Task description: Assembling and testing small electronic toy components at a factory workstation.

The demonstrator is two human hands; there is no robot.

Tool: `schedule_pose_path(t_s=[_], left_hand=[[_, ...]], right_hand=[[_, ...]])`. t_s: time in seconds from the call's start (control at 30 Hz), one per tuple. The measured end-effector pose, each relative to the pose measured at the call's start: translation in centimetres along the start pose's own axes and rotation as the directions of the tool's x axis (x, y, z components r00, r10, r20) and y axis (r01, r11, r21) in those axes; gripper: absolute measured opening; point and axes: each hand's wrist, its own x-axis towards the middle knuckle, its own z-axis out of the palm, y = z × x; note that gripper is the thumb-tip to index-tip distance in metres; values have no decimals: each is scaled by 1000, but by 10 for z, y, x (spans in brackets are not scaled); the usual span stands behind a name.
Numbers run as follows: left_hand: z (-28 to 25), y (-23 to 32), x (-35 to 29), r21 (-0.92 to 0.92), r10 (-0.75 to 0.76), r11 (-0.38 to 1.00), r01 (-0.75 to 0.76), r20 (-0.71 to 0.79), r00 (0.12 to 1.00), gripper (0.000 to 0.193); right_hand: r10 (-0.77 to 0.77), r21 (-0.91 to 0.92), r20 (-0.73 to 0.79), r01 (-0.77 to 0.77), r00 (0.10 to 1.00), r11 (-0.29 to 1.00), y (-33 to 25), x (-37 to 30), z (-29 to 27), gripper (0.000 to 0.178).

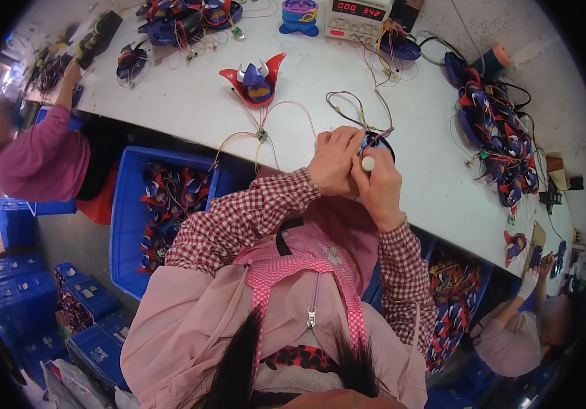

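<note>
Near the front edge of the table, my left hand [336,160] is closed on a dark blue and purple toy part [375,140] with wires, most of it hidden by my hands. My right hand [380,184] is wrapped round a tool with a round white end [368,163]; its working tip is out of sight. Dark wires [360,112] loop over the table just beyond the part. Left of my hands lies a red and purple horned toy head [257,83], and thin wires run from it to a small green circuit board [261,135].
A power supply with a red display [358,19] stands at the back, beside a blue and purple round container [299,17]. Wired toy parts pile up on the right [497,129] and far left [170,27]. A blue bin [124,225] of parts stands below left. Two co-workers sit at either side.
</note>
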Motion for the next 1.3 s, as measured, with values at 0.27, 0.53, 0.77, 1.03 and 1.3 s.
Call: schedule_pose_path(t_s=[0.27,0.53,0.77,1.03,1.3], left_hand=[[-10,2,-1,-2,-20,1000,20,15,1000,105],[-78,-68,-35,21,-58,997,72,-395,917,78],[-110,-128,-20,-494,-648,755,430,-467,601,89],[-101,-144,-9,-54,-531,788,613,-563,633,96],[-131,-127,-6,-124,-743,650,750,-314,592,82]], right_hand=[[205,117,-270,-180,941,977,30,11,-50,13],[310,140,-214,-285,926,948,93,5,-48,15],[187,22,-554,-211,811,977,46,4,-38,17],[-166,163,107,147,980,976,-78,46,94,31],[-74,79,205,59,976,995,-83,49,152,22]])
